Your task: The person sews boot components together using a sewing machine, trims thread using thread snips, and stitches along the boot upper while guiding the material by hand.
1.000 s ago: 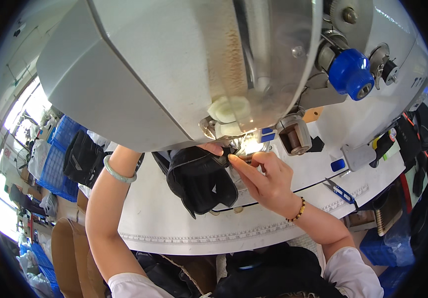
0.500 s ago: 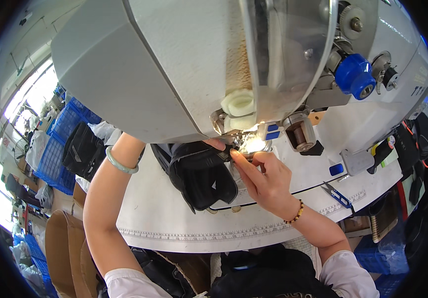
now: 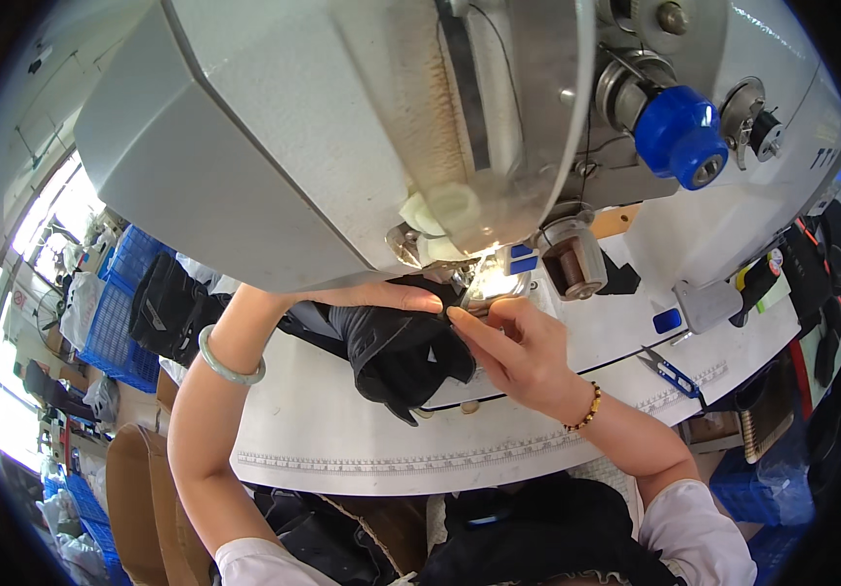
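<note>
A folded black fabric piece (image 3: 406,356), with a small light triangle on it, lies on the white sewing machine bed, under the machine head (image 3: 274,137). My left hand (image 3: 367,295) is closed on its upper edge with the thumb on top; the other fingers are hidden beneath. Pinched between my right thumb and forefinger is the same edge, close to the left thumb; my right hand (image 3: 528,356) is at the right of the cloth. Both fingertips are just in front of the lit needle area (image 3: 489,278), where the needle itself cannot be made out.
Blue-handled thread snips (image 3: 672,375) lie on the table at the right, near a printed ruler strip (image 3: 420,457). A blue tension knob (image 3: 679,137) juts from the machine. At the left stand blue crates (image 3: 113,332) and a cardboard box (image 3: 142,498).
My left thumb and more of the left hand have come out from behind the machine head onto the cloth. The right hand keeps its pinch. The whole view has shifted slightly.
</note>
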`<action>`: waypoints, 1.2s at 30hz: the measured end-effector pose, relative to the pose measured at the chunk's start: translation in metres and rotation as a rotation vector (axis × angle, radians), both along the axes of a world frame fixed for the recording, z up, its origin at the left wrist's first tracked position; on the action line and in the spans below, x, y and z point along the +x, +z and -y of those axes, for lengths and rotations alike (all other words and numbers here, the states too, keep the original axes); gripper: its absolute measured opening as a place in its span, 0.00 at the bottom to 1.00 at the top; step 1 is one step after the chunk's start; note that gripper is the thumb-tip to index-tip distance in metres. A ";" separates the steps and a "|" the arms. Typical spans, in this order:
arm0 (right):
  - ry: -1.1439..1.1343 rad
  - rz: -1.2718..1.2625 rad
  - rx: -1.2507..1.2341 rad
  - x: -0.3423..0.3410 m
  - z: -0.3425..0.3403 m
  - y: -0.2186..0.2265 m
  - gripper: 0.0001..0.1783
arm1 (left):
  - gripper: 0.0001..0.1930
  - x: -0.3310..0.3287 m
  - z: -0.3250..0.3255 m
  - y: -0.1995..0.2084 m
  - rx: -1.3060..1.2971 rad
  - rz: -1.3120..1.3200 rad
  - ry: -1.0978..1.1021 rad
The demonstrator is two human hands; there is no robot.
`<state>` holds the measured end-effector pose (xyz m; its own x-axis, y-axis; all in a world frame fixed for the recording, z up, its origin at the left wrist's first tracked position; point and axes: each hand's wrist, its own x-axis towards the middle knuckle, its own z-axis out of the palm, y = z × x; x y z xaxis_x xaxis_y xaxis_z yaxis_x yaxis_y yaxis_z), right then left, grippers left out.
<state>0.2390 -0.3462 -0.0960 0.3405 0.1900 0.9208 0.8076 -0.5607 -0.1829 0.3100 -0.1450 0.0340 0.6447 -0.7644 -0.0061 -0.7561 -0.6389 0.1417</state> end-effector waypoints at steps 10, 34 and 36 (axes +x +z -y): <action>-0.040 0.021 -0.044 0.002 -0.003 -0.001 0.28 | 0.31 0.011 -0.005 0.006 0.038 0.098 0.027; 0.945 -1.284 0.851 -0.045 -0.015 0.022 0.14 | 0.28 -0.071 0.033 -0.006 -0.521 -0.900 0.664; 0.924 -1.266 0.888 -0.046 -0.015 0.019 0.15 | 0.26 -0.073 0.033 -0.009 -0.582 -0.942 0.665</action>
